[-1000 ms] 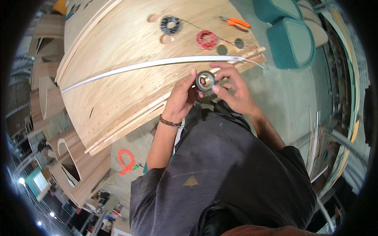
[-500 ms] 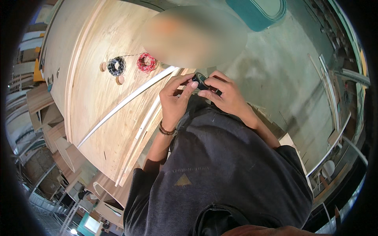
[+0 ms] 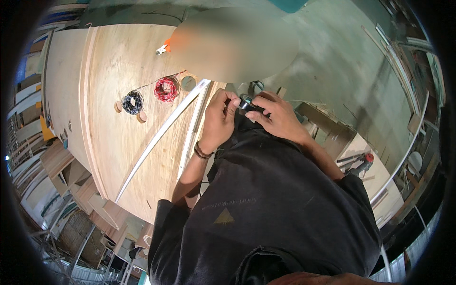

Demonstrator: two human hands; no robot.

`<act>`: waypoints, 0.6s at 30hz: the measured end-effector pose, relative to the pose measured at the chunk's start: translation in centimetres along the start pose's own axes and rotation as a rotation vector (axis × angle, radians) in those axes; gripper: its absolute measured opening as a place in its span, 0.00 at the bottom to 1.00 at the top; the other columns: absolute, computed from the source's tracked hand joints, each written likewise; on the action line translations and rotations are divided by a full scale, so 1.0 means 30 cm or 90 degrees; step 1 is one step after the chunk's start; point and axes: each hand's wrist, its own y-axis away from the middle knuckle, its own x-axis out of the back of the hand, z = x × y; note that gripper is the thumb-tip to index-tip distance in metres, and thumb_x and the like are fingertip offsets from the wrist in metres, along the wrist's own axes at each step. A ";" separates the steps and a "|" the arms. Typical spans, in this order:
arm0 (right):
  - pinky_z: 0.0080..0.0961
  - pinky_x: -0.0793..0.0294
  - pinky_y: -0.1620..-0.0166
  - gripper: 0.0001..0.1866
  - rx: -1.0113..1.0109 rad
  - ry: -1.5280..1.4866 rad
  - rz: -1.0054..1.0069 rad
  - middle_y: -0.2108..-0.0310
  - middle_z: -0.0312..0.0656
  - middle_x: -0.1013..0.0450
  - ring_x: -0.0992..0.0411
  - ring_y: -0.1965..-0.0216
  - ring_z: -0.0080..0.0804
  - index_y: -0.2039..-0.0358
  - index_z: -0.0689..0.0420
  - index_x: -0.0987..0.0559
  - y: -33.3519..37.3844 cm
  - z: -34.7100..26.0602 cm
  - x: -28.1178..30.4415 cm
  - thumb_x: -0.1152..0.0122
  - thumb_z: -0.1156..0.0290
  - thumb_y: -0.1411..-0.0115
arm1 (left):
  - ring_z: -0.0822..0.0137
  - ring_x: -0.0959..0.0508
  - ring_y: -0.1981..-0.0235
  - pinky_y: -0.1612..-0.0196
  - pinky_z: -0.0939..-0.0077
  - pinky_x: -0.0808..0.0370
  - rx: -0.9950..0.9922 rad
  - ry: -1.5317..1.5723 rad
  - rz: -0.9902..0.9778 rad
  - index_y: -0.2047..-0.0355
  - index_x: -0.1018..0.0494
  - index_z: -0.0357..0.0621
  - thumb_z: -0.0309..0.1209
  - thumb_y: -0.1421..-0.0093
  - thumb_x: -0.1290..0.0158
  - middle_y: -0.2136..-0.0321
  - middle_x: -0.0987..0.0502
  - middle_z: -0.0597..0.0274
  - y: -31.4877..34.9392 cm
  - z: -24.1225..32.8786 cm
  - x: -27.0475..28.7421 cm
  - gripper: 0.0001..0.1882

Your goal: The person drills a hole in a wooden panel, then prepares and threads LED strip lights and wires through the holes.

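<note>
Both my hands are raised in front of my dark shirt, beside the plywood panel's right edge. Between them is a small roll of black tape [image 3: 246, 102], its round opening facing up. My left hand [image 3: 220, 118] pinches its left side with thumb and forefinger. On the other side, the curled fingers and thumb of my right hand [image 3: 277, 116] grip it. A coil of red wire [image 3: 166, 89] and a coil of black-and-white wire [image 3: 132, 102] lie on the plywood panel [image 3: 128, 161], left of my hands. A long white strip [image 3: 161, 130] runs diagonally across it.
Two small wooden discs [image 3: 141, 117] lie by the dark coil. Pliers [image 3: 162, 49] with orange handles are farther off, partly under a blurred oval. A round hole [image 3: 188, 83] pierces the panel. On my right, a red-and-black tool [image 3: 365, 163] rests on a pale board [image 3: 380, 190].
The view has shifted, bringing the pliers, the round hole and the red-and-black tool into sight. My hands still hold the tape roll, which has turned slightly.
</note>
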 end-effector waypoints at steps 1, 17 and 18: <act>0.37 0.25 0.65 0.21 -0.046 -0.038 -0.004 0.62 0.46 0.26 0.25 0.67 0.44 0.56 0.57 0.20 0.004 -0.012 -0.017 0.38 0.52 0.37 | 0.64 0.29 0.74 0.68 0.71 0.31 -0.009 0.008 -0.012 0.61 0.29 0.35 0.30 0.31 0.47 0.72 0.28 0.56 -0.009 -0.019 0.009 0.09; 0.25 0.20 0.61 0.13 -0.251 -0.680 0.138 0.58 0.40 0.25 0.24 0.61 0.27 0.54 0.64 0.23 0.019 -0.026 -0.181 0.37 0.69 0.33 | 0.77 0.28 0.68 0.66 0.81 0.26 0.046 0.192 -0.146 0.59 0.28 0.40 0.37 0.28 0.50 0.66 0.26 0.67 -0.071 -0.100 0.095 0.12; 0.25 0.20 0.61 0.13 -0.234 -0.682 0.162 0.58 0.41 0.25 0.23 0.61 0.27 0.53 0.64 0.23 0.016 -0.030 -0.184 0.37 0.69 0.34 | 0.77 0.27 0.67 0.66 0.81 0.26 0.034 0.206 -0.141 0.58 0.28 0.40 0.37 0.27 0.51 0.66 0.26 0.67 -0.078 -0.114 0.094 0.11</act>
